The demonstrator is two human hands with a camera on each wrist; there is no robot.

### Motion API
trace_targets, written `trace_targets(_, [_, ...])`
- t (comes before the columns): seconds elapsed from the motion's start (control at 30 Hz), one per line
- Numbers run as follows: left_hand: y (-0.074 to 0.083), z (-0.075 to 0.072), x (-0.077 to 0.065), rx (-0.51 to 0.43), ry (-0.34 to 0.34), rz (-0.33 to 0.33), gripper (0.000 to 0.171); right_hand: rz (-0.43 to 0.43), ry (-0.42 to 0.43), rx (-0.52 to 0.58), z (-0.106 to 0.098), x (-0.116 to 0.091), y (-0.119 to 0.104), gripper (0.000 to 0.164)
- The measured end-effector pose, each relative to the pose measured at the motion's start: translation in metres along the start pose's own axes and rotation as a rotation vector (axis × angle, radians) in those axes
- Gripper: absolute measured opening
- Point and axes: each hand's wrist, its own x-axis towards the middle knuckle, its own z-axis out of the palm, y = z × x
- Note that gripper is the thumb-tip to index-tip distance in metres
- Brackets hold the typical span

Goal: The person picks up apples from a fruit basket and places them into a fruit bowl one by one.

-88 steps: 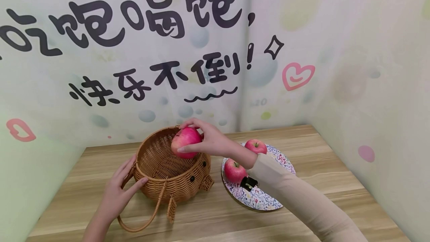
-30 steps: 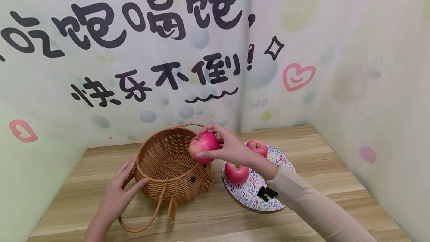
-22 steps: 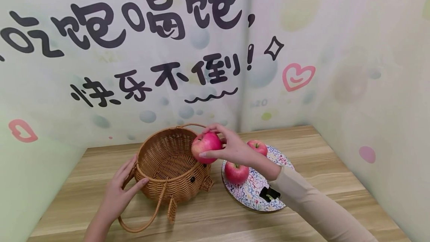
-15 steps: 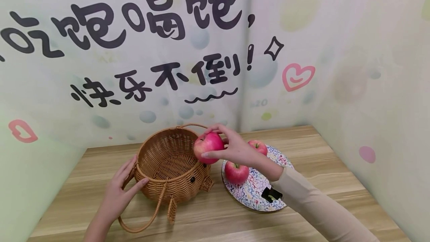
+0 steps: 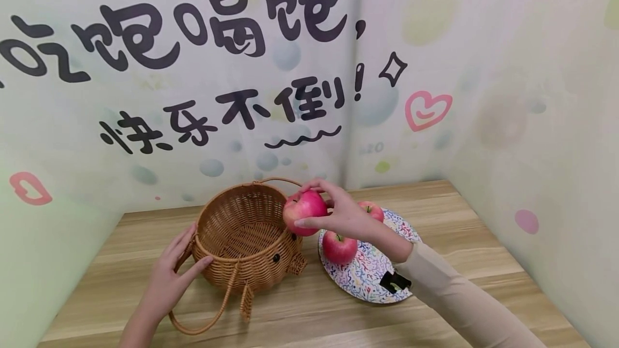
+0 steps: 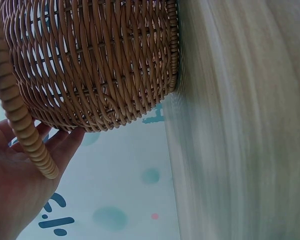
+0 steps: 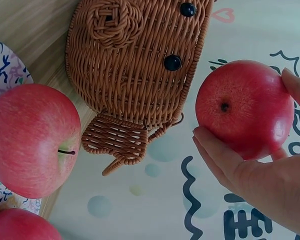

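Note:
A red apple (image 5: 304, 211) is held by my right hand (image 5: 345, 216) between thumb and fingers, at the right rim of the wicker basket (image 5: 256, 270). In the right wrist view the held apple (image 7: 245, 110) shows its blossom end, apart from the basket's wall (image 7: 135, 70). My left hand (image 5: 169, 273) rests on the basket's left side, fingers fairly straight and thumb on the rim. The left wrist view shows the fingers (image 6: 65, 142) touching the wicker, with the handle (image 6: 20, 105) crossing before the palm. No apple shows inside the basket.
Right of the basket, two more apples (image 5: 340, 248) lie on a round patterned plate (image 5: 362, 270), the rear one partly behind my right arm. A black clip (image 5: 395, 282) shows at my right sleeve. Printed walls (image 5: 309, 160) close in the wooden table (image 5: 290, 326).
My right hand has carried the apple rightward, from over the basket's opening to its right rim, slowly over the last second. The left hand and the basket have stayed put.

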Motion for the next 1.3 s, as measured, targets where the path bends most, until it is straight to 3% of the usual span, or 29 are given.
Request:
trace_targets(0.47, [0.001, 0.0, 0.0, -0.009, 0.008, 0.021, 0.076, 0.031, 0.018, 0.051, -0.005, -0.008, 0.002, 0.055])
trace_targets(0.83, [0.002, 0.0, 0.0, -0.007, 0.004, 0.014, 0.077, 0.071, 0.042, 0.013, -0.009, -0.015, 0.003, 0.056])
trace_targets(1.3, [0.004, -0.001, -0.001, 0.021, -0.003, -0.011, 0.077, 0.037, 0.039, 0.004, -0.014, -0.023, 0.008, 0.055])
